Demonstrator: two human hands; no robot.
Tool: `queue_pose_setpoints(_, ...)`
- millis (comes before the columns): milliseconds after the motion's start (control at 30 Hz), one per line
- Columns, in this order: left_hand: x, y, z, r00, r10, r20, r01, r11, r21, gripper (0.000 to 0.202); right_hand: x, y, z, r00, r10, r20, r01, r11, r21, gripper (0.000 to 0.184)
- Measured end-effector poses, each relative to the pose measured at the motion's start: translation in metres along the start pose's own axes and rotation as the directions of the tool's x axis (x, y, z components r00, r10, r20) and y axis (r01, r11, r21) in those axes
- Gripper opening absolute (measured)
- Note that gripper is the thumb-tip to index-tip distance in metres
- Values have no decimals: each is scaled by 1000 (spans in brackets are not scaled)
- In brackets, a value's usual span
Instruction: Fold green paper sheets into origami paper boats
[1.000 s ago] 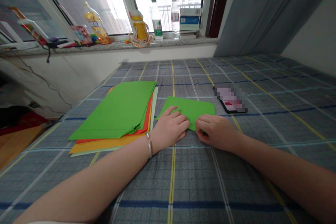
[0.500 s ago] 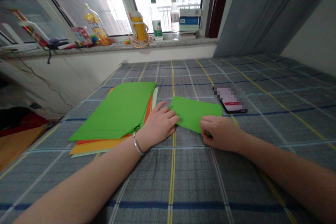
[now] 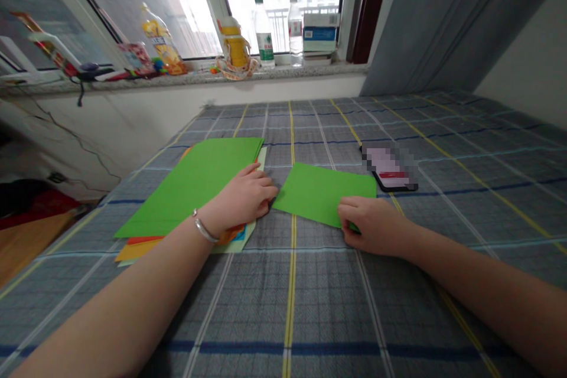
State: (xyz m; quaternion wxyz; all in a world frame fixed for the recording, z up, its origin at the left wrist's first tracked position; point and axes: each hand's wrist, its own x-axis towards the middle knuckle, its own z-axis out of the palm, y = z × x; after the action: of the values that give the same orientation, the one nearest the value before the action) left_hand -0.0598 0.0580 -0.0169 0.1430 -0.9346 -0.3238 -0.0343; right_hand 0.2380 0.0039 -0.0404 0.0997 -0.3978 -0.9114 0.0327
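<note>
A small green four-sided piece of paper (image 3: 310,189) lies flat on the grey plaid cloth (image 3: 257,307), between the person's two hands.
The right hand (image 3: 367,221) has its fingers curled closed on the paper's near edge, toward the right. The left hand (image 3: 243,198) (silver bracelet (image 3: 204,227) at its wrist) lies palm down over the right edge of a stack of coloured paper sheets (image 3: 186,189), green uppermost, its fingers bent near the small piece's left corner; whether it grips anything, I cannot tell.
</note>
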Motion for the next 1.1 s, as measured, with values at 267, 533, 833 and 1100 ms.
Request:
queue_pose_setpoints(267, 9, 28, 5, 989, -84, -124, 66, 988, -143, 25, 0, -2, 2, 999, -29, -30, 26, 997, -76, 8)
queue_pose_setpoints(533, 9, 53, 20, 998, 43, -41, -50, 978, -201, 47, 1, -6, 1, 995, -77, -60, 78, 997, 22, 16)
queue_pose_setpoints(833, 11, 45, 20, 971, 208, -119, -212, 977, -24, 30, -3, 35, -4, 924, 358, -134, -378, 908, -182, 31)
queue_pose_setpoints(1100, 10, 46, 18, 941, 274, -198, -252, 959, 128, 18, -1, 37, -4, 885, 446, -135, -465, 856, -226, 44)
